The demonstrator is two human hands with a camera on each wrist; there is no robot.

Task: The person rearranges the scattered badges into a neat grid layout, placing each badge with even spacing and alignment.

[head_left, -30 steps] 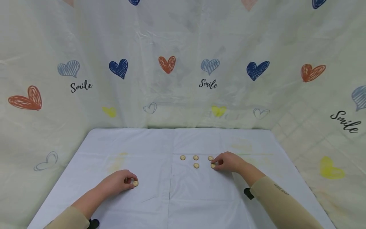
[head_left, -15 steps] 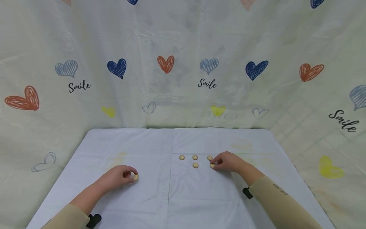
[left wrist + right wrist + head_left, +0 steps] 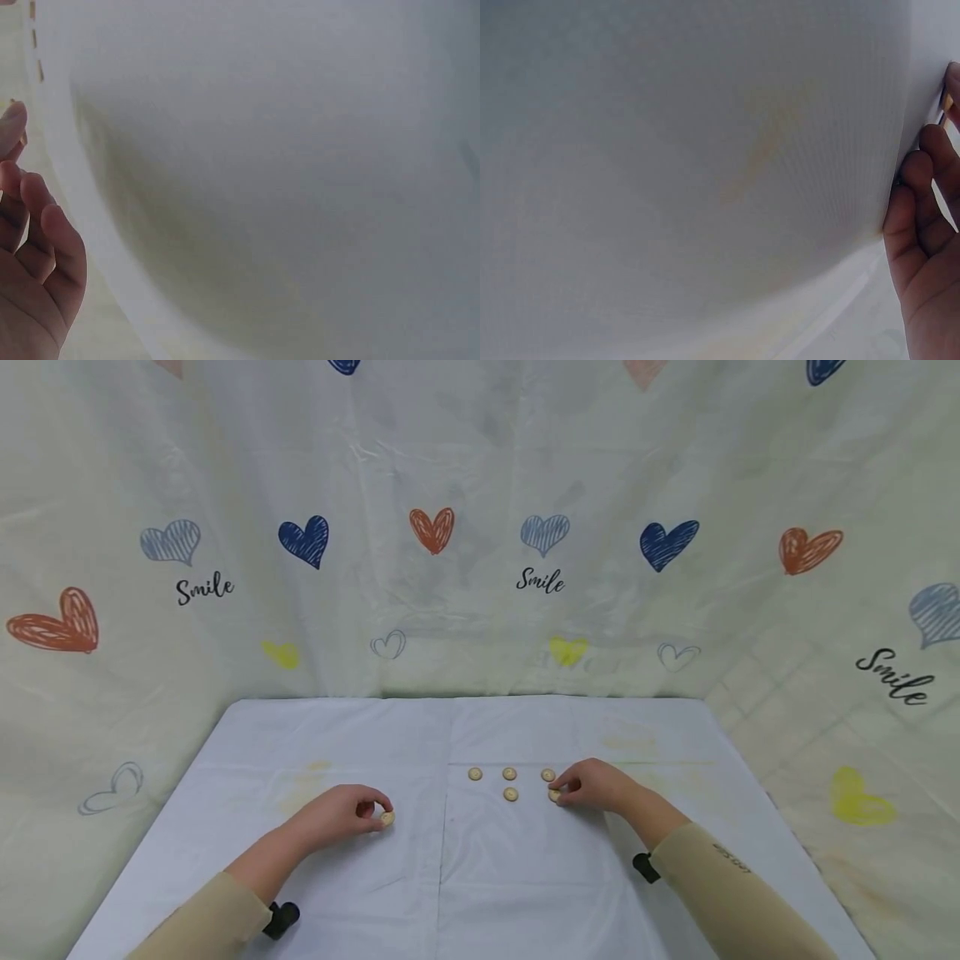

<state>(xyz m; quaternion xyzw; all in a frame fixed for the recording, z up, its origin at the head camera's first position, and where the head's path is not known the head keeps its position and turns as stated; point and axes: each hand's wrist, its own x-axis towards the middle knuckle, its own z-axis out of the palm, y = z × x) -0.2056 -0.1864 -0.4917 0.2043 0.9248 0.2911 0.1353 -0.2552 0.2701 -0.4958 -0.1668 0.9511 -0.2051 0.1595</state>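
Note:
My left hand point(image 3: 342, 814) pinches a small round wooden disc point(image 3: 387, 819) between thumb and fingertips, tilted up so its face shows, over the left half of the table. In the left wrist view the left hand point(image 3: 37, 262) is at the left edge, other fingers loosely curled. At the right, my right hand point(image 3: 596, 785) pinches another wooden disc point(image 3: 554, 795) at the table surface, partly covered by the fingertips. Just behind it lies a disc point(image 3: 548, 774). The right wrist view shows the right hand point(image 3: 926, 225) with a disc edge point(image 3: 948, 100) between thumb and finger.
Farther left in the back row lie two more discs point(image 3: 510, 773), with one disc point(image 3: 511, 794) in front of them. A white cloth point(image 3: 480, 893) with creases covers the table. Behind it hangs a pale curtain point(image 3: 480, 460) printed with hearts.
The left hand has lifted its wooden disc and moved forward and right toward the other discs. The right hand stays in place with its disc.

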